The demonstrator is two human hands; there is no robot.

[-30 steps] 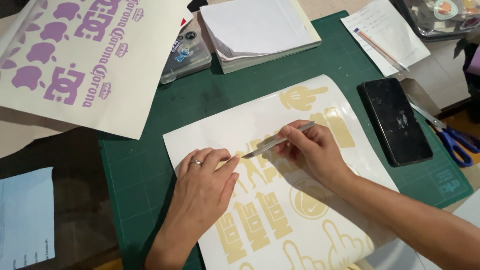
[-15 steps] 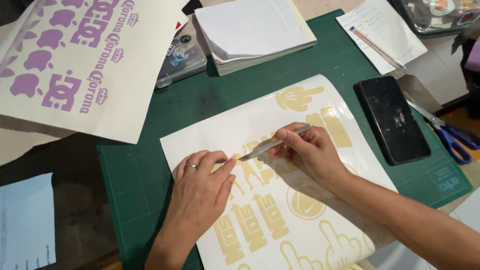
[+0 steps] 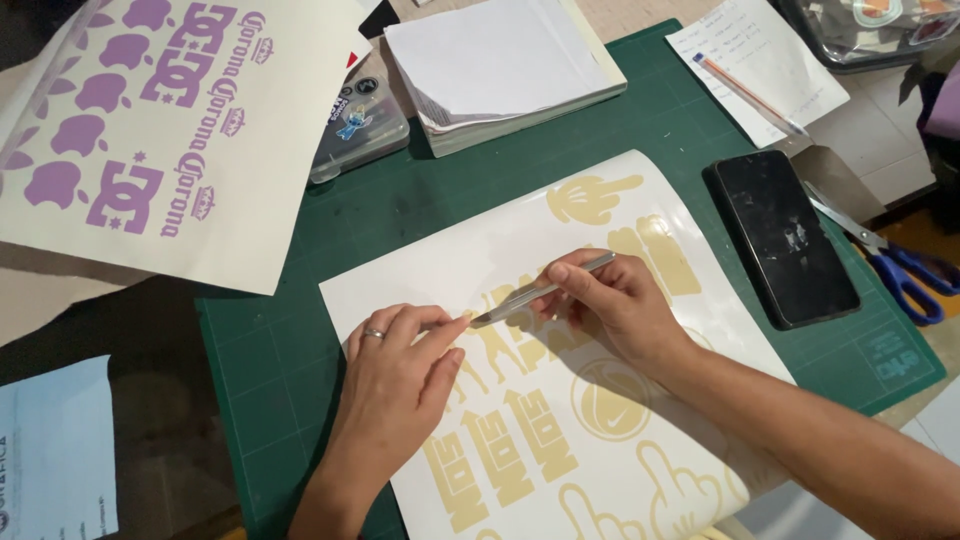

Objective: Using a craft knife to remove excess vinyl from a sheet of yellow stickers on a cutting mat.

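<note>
A white sticker sheet [image 3: 520, 235] with pale yellow cut-out shapes lies on a green cutting mat [image 3: 300, 340]. My left hand [image 3: 400, 370], a ring on one finger, presses flat on the sheet with its fingertips at a yellow shape. My right hand [image 3: 615, 300] holds thin metal tweezers [image 3: 545, 290] like a pen. The tweezer tip points left and meets the sheet right by my left index fingertip.
A second sheet with purple shapes [image 3: 150, 130] lies at the upper left. A paper stack [image 3: 500, 65] and a small case [image 3: 360, 125] sit behind the mat. A black phone [image 3: 785, 235], blue-handled scissors [image 3: 890, 260] and a note with a pen [image 3: 750, 65] lie to the right.
Both hands stay on the yellow sheet. The view has shifted slightly, and the tweezer tip remains at my left fingertips.
</note>
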